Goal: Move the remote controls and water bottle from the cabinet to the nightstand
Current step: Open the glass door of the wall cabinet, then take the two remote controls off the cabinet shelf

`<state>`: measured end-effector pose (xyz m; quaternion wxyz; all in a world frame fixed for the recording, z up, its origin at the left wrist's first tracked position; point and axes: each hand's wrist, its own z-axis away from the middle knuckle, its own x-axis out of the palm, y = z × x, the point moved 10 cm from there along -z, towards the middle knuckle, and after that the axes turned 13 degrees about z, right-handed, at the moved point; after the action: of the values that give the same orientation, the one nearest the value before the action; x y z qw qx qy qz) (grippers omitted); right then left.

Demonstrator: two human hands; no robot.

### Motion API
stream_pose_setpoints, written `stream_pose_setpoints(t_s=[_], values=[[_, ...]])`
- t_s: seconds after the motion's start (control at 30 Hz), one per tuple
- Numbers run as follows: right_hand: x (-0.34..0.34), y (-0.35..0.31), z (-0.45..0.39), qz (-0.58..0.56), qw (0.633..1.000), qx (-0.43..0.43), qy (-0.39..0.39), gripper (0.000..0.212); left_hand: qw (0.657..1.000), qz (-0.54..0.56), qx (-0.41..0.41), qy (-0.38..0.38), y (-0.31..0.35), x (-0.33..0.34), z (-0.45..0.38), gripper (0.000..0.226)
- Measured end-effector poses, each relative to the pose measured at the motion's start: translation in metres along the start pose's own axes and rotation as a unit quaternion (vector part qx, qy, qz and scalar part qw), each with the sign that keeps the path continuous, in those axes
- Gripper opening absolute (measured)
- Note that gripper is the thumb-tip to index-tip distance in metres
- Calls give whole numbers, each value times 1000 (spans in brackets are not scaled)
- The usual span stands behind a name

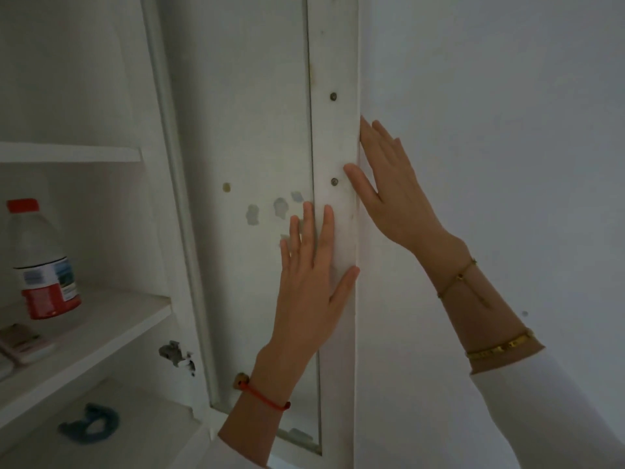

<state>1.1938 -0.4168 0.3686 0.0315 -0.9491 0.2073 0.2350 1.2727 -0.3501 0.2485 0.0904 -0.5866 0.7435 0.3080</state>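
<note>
A clear water bottle [42, 262] with a red cap and red label stands on the middle shelf [101, 330] of the white cabinet at far left. In front of it, at the frame's left edge, lie remote controls [20, 343], only partly visible. My left hand [313, 282] rests flat with fingers spread on the inner face of the open cabinet door [236, 130]. My right hand [392, 187] is open too, fingers wrapped over the door's outer edge, thumb on its edge strip. Neither hand holds anything. The nightstand is out of sight.
A dark teal curved object [91, 424] lies on the lower shelf. A door hinge [176, 357] sits on the cabinet frame. Two screws [334, 138] mark the door's edge strip. A plain white wall [490, 130] fills the right side.
</note>
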Motion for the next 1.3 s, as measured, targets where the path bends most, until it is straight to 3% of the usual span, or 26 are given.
stream_pose_setpoints(t_s=[0.2,0.53,0.9,1.13,1.3], values=[[22,27,-8,-10,1000,-5,-9,59,1000,-22,-10,8,-11,23,-19,76],[9,23,-9,-43,996,-25,68,64,1000,-7,-11,17,-6,19,-16,77],[-3,-15,-3,-24,988,-93,123,55,993,-56,-6,102,-7,-26,-9,62],[29,-65,8,-71,981,-158,82,45,980,-111,-78,143,-29,-61,10,60],[68,-105,12,-173,972,-162,9,41,959,-162,-149,180,-57,-108,44,59]])
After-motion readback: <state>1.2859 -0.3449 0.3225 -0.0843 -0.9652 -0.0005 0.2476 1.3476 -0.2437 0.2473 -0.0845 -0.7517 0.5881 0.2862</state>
